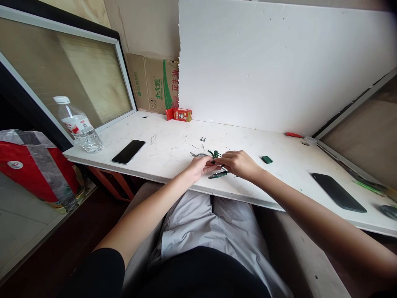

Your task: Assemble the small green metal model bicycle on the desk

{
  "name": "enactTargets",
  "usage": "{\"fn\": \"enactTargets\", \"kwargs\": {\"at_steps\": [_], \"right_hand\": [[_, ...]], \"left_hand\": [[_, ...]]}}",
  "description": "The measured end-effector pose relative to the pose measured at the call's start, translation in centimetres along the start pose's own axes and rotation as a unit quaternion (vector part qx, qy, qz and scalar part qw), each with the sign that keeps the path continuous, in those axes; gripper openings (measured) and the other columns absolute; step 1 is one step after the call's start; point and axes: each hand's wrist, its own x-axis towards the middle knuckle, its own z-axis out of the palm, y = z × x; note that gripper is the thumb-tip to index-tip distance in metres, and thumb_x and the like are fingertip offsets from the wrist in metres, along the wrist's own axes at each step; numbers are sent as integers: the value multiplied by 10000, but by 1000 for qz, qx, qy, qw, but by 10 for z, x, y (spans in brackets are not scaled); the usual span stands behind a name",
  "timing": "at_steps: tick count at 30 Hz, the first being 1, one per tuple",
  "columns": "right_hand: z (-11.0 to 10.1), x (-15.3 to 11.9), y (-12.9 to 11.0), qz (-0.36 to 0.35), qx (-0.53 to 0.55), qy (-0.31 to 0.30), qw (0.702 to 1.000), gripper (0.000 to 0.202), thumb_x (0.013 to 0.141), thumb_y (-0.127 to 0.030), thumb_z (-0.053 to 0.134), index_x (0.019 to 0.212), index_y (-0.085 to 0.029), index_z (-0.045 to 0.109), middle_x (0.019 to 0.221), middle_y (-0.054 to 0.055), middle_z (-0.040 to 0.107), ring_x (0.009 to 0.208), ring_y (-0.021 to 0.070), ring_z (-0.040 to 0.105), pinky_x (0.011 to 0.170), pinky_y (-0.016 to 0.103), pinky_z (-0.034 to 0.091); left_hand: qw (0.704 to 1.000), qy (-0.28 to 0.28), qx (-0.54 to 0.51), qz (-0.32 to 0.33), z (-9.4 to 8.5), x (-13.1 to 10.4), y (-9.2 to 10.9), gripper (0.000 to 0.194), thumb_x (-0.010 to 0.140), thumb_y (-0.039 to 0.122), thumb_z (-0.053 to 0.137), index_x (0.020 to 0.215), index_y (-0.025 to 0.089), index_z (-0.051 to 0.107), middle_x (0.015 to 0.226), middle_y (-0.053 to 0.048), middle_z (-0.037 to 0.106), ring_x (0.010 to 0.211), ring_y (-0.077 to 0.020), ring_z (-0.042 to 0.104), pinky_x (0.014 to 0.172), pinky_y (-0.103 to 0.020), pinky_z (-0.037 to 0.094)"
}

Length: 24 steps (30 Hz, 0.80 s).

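Observation:
Near the front edge of the white table, my left hand and my right hand meet around a small dark green model with thin frame parts and a wheel. The fingers of both hands are closed on its frame, partly hiding it. A grey round part shows just behind my left fingertips. Farther back lie small dark pieces. Right of my right hand rests a small green block.
A black phone and a water bottle are at the left. A red packet stands by the cardboard box. At the right lie a dark phone-shaped object and a green pen-like item.

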Motion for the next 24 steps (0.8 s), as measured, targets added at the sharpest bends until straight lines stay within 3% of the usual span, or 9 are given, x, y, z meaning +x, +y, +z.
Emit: {"fn": "enactTargets", "kwargs": {"at_steps": [6,10,14,17,24], "right_hand": [[-1,2,-6,-22,-52,-24,998,250,1063,-117,503,1029,-152,748,818,76,719,686,172,551,642,326,295],[-4,2,-6,-26,-29,-23,999,262,1076,-165,508,928,-161,725,831,86,724,705,177,575,652,322,327],[0,0,0,57,83,49,994,233,1062,-285,566,980,-189,762,846,74,758,713,180,625,649,306,382],[4,0,7,145,194,94,966,231,1028,-355,607,1004,-206,782,904,63,788,695,170,635,660,303,430],[14,0,10,212,339,61,914,334,1015,-478,591,1028,-207,786,936,61,793,724,173,630,676,303,471]], "left_hand": [[1000,20,7,1,4,-3,2,220,901,6,625,710,107,664,691,-64,698,655,-121,691,877,-320,638],[1000,16,21,11,4,-3,1,227,898,9,627,697,109,666,683,-52,690,655,-116,688,890,-321,631],[999,9,35,17,4,-4,0,243,927,18,584,718,97,679,758,-77,727,708,-132,742,897,-297,620],[997,-4,68,19,5,-4,-3,222,918,19,596,727,101,674,734,-71,725,700,-151,764,895,-300,618],[995,-18,96,28,3,-3,-10,157,913,69,668,761,109,656,678,-77,711,721,-191,787,951,-348,611]]}}
